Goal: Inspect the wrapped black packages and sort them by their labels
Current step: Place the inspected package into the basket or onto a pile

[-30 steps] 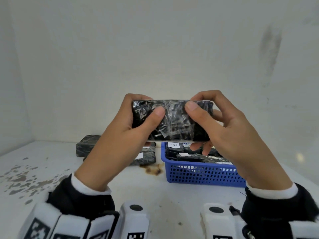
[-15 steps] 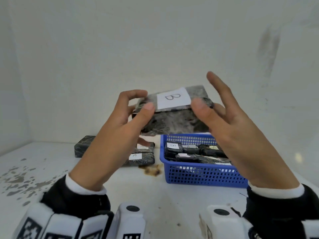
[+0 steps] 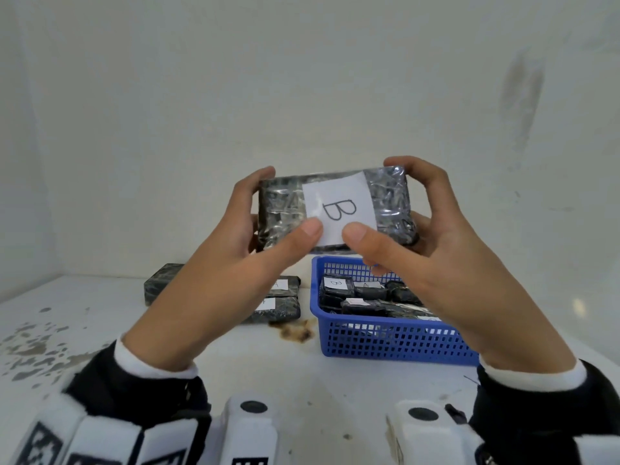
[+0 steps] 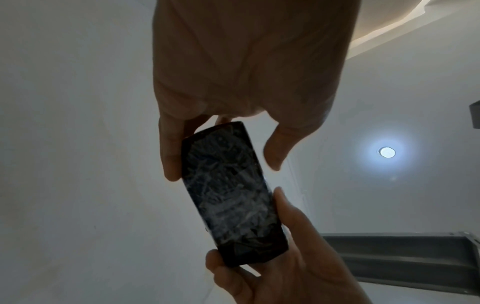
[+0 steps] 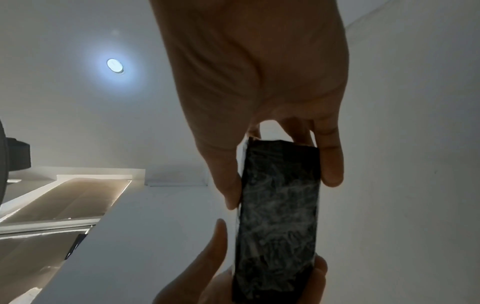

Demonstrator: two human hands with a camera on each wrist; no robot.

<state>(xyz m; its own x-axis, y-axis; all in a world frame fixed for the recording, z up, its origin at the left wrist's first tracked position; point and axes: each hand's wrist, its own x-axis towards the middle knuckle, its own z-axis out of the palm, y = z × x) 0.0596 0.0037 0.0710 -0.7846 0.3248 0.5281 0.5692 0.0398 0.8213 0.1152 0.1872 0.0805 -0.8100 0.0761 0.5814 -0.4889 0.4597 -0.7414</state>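
Label (image 3: 339,209) reading "B" faces up on package (image 3: 389,199).

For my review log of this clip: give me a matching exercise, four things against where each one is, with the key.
Things:
1. package labelled B
2. blue basket
3. brown stain
4. packages labelled A

Places:
a. on the table left of the basket
b. held up by both hands
c. on the table between the stack and the basket
d. on the table under the right hand

Pairs: 1-b, 2-d, 3-c, 4-a
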